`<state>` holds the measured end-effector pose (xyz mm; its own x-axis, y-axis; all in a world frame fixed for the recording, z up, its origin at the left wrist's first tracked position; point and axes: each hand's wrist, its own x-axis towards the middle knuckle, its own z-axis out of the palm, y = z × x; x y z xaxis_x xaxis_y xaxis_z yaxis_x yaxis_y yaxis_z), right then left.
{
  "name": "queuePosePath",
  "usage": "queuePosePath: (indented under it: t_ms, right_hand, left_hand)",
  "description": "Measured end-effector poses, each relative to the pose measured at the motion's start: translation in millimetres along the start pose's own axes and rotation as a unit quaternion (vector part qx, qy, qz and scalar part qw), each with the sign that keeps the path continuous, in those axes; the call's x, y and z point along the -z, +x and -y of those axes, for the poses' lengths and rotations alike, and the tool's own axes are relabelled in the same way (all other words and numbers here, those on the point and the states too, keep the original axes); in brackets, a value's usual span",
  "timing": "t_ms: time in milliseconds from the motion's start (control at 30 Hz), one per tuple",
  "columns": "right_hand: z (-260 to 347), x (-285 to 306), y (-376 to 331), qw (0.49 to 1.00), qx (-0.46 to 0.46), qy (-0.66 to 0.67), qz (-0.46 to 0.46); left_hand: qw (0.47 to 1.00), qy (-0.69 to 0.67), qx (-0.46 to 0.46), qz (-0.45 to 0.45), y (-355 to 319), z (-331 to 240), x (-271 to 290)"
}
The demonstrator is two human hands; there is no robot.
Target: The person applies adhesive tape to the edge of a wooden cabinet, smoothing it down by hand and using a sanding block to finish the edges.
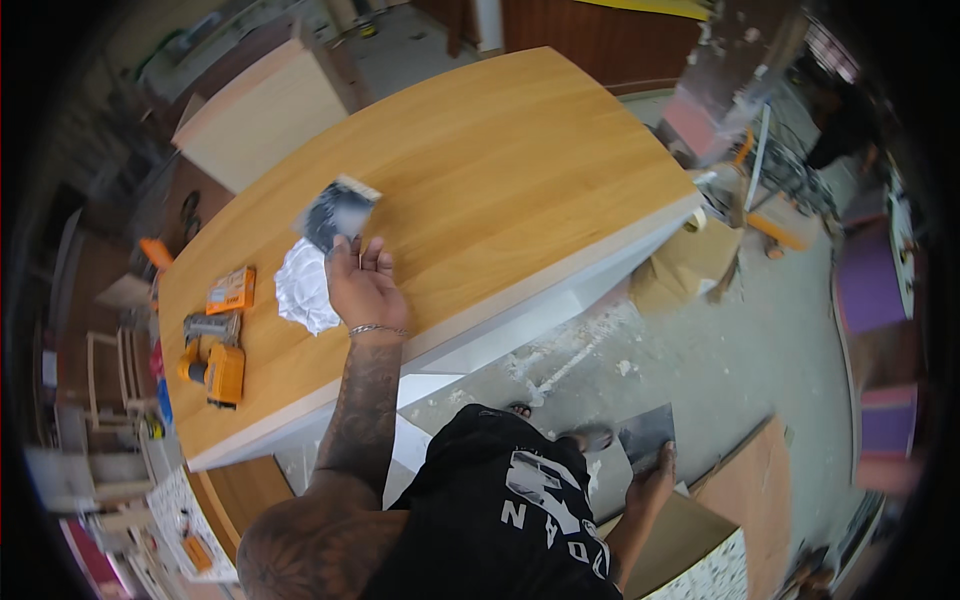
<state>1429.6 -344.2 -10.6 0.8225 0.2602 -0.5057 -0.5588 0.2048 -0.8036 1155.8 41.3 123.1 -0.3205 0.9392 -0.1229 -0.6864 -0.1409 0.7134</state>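
Note:
Over a long wood-grain table [500,150], my left hand [366,285] pinches a flat, dark, shiny rectangular piece [340,212] by its near corner. A pale strip runs along the piece's far edge, and blur hides its exact kind. Right beside that hand, a crumpled white sheet [302,287] lies on the tabletop. Down at my right side, away from the table, my right hand [652,482] grips a thin dark grey square sheet [648,437] by its edge.
A yellow power drill [225,375] and an orange box [231,290] lie at the table's left end. Behind the table stands a pale wooden box [262,110]. To the right are a brown paper bag [688,262] and a pillar [720,90] with clutter. Boards [750,470] lean near my right arm.

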Motion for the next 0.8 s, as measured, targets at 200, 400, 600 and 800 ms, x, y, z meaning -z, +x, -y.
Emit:
queuePosePath:
  t_ms: [200,400,600,800]
  right_hand:
    - [40.0,-74.5,86.9,0.983,-0.053,-0.064,0.163]
    - [120.1,-138.0,154.1,0.954,-0.057,-0.126,0.264]
    - [208.2,-180.2,222.0,0.919,-0.051,-0.098,0.379]
    - [238.0,-204.8,257.6,0.839,-0.081,-0.150,0.516]
  left_hand:
    - [0.986,-0.003,0.168,0.015,-56.2,38.0,-13.2]
    - [0.860,0.329,0.086,0.382,-164.6,143.3,-111.1]
    - [0.552,0.590,-0.142,0.572,-246.1,240.9,-209.8]
    - [0.685,0.520,-0.077,0.505,-257.6,295.2,-242.0]
